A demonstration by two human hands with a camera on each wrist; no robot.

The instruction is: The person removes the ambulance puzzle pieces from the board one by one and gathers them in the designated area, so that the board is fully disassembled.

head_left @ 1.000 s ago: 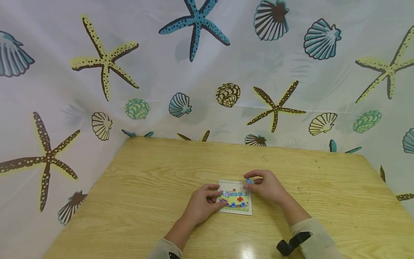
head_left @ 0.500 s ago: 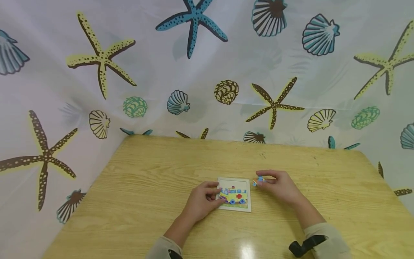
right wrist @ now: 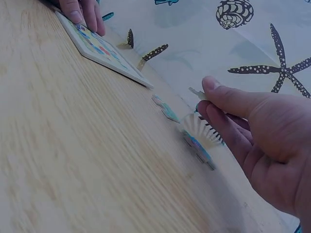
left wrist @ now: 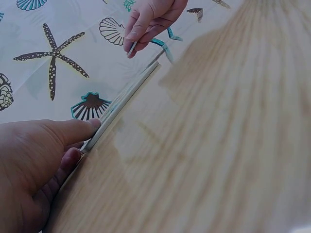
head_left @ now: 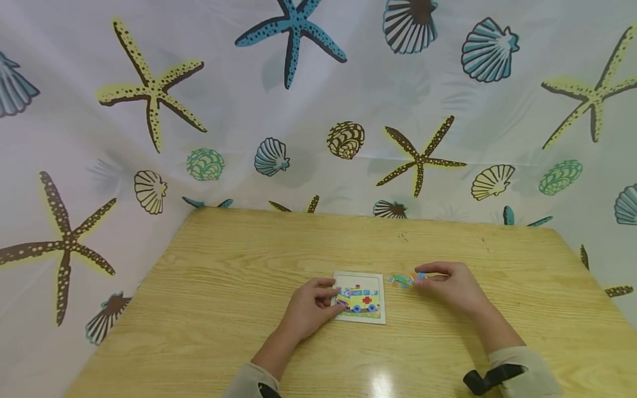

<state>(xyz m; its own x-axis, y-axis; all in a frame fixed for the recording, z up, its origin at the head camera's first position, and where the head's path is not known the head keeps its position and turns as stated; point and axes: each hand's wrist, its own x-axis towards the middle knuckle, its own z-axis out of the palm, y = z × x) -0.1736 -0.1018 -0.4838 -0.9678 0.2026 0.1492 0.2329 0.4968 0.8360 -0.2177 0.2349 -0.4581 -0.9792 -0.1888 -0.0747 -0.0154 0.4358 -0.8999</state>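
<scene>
A square puzzle board (head_left: 357, 319) with a light frame and a yellow ambulance picture lies on the table. The upper strip inside its frame is bare. My left hand (head_left: 309, 309) grips the board's left edge, the thumb near the lower side and fingertips over the frame. To the right of the board, my right hand (head_left: 450, 284) pinches a small puzzle piece (right wrist: 197, 93) between thumb and fingertips, raised over the table. Below it, a green and blue puzzle piece (right wrist: 165, 108) and another blue one (right wrist: 198, 149) lie flat in a row beyond the board's corner.
The wooden table (head_left: 239, 265) ends at the back against a white curtain (head_left: 318, 110) printed with starfish and shells. A black wrist strap (head_left: 492, 378) sits on the right sleeve.
My right hand has moved right, away from the board's upper right corner, with a piece in its fingers. Puzzle pieces beside the board have come into sight. The left hand stays on the board.
</scene>
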